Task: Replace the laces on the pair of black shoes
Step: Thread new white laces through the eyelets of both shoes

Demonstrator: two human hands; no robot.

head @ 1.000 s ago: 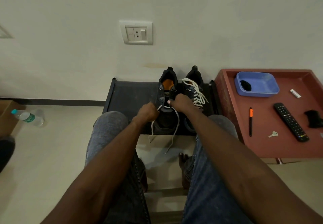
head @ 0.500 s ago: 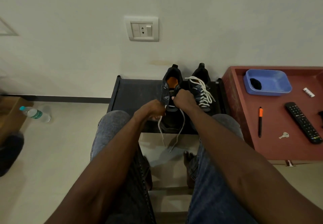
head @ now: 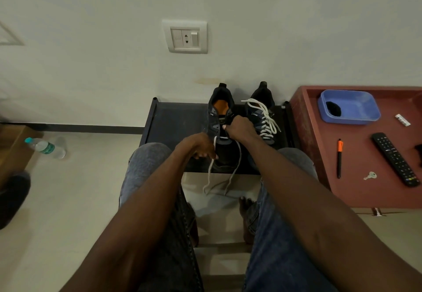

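Two black shoes stand side by side on a low black rack (head: 178,118) against the wall. The right shoe (head: 258,111) is fully laced in white. On the left shoe (head: 217,113), which shows an orange insole, a white lace (head: 236,166) runs only through the lowest eyelets, and both its ends hang over the rack's front edge. My right hand (head: 239,128) grips the left shoe at its tongue and upper eyelets. Lower down, my left hand (head: 201,148) has its fingers curled downward around the lace's left strand.
A red-brown table (head: 365,189) stands to the right with a blue tray (head: 349,107), pen (head: 339,157), remote (head: 395,158) and key (head: 370,175). A water bottle (head: 44,147) lies on the floor at left. My knees and bare feet are just before the rack.
My right hand has moved up the left shoe toward its tongue. My left hand has dropped lower and nearer to me along the left strand. The view has shifted slightly.
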